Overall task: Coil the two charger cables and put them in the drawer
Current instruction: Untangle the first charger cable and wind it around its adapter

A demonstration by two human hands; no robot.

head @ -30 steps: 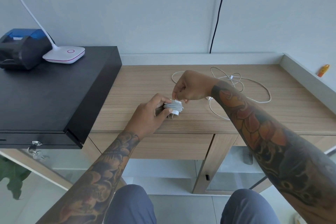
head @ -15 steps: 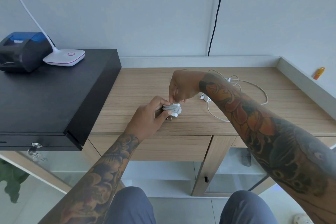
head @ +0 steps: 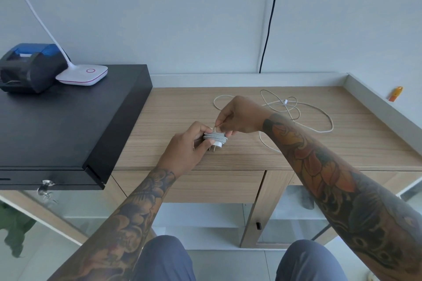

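Note:
My left hand (head: 186,147) grips a white charger plug (head: 217,143) with a grey cable (head: 214,137) wound tightly round it, prongs pointing toward me, just above the wooden desk (head: 182,107). My right hand (head: 237,116) pinches the loose end of that grey cable right at the top of the coil. A second white charger cable (head: 296,109) lies uncoiled in loose loops on the desk behind my right wrist; part of it is hidden by my right forearm. The desk drawer (head: 212,187) below the front edge is closed.
A black cash drawer box (head: 68,121) stands on the left, carrying a black and blue receipt printer (head: 29,66) and a white lamp base (head: 82,74). A black cord (head: 270,18) runs down the wall. An orange object (head: 396,93) sits beyond the desk's right raised edge.
My right hand has lifted slightly and shifted right over the coil, working the grey cable's end at the top. The left hand keeps holding the wound plug in the same place.

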